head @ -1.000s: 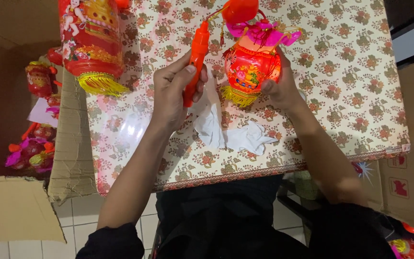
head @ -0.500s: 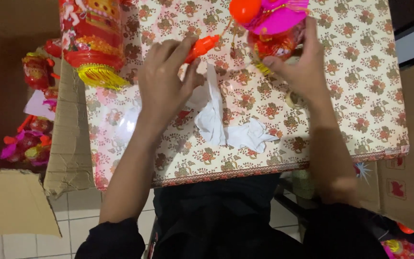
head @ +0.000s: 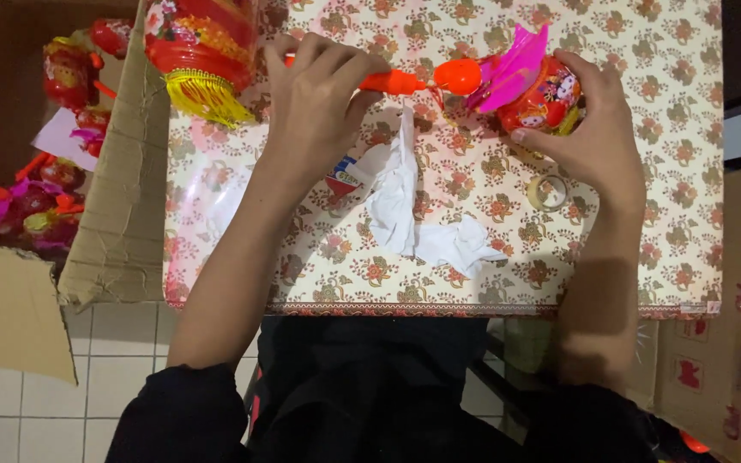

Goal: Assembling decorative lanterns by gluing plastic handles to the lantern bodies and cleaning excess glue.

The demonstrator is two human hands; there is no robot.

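My left hand is closed around an orange plastic handle stick that ends in an orange ball. My right hand grips a small red lantern with a pink fan-shaped top, held low over the floral-patterned table. The stick's ball end meets the lantern's pink top. A crumpled white cloth lies on the table between my forearms, just below the stick. A roll of clear tape rests under my right hand.
A larger red lantern with a yellow fringe stands at the table's far left. Flattened cardboard leans against the table's left side. More red and pink lanterns lie on the floor at left. Printed boxes stand at right.
The stick has swung from upright to lying level across the table. The lantern has come down from the far edge toward the table, and both hands have shifted nearer to me.
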